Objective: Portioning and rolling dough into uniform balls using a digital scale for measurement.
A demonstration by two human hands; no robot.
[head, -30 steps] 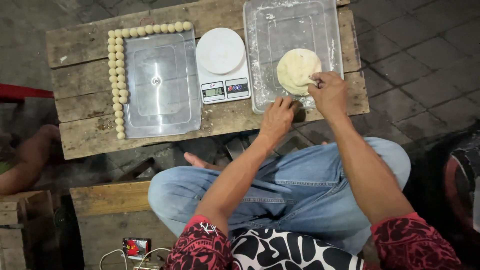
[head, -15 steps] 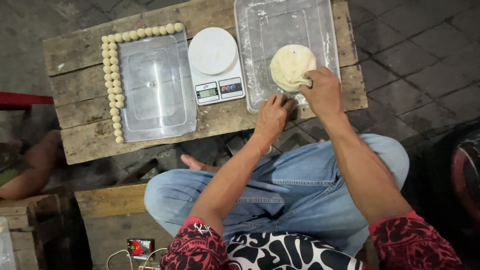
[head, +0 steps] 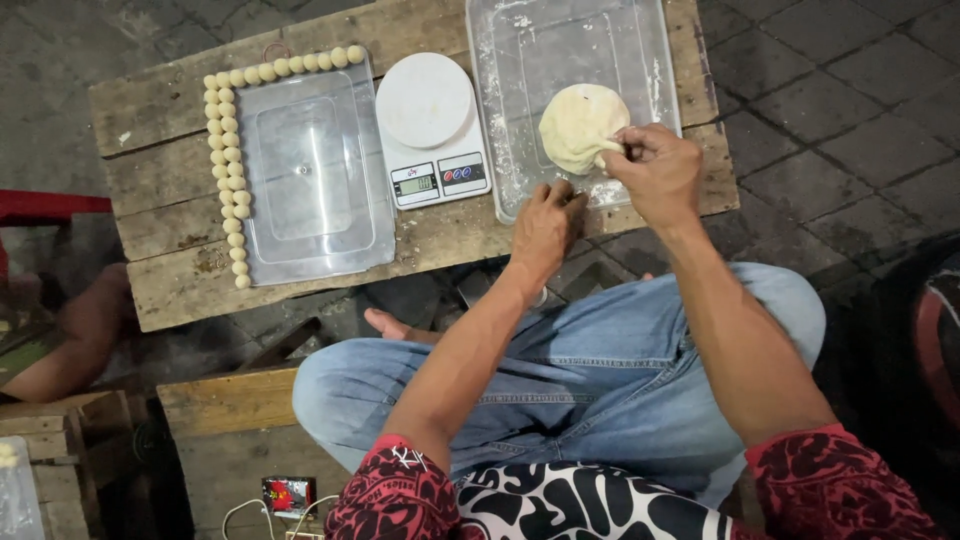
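At the left of the wooden table (head: 170, 215), small dough balls (head: 228, 170) are lined along two edges of an upturned clear plastic tray (head: 310, 170). A white digital scale (head: 430, 130) is set just beside it. The left hand (head: 545, 225) is rested, fingers loosely curled, on the rim of a floured clear tray (head: 520, 60). Inside, a dough lump (head: 580, 125) is pinched at its edge by the right hand (head: 655, 175).

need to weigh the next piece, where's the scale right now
In the head view the white scale sits on the wooden table, between the clear tray edged with dough balls on its left and the floured tray on its right.
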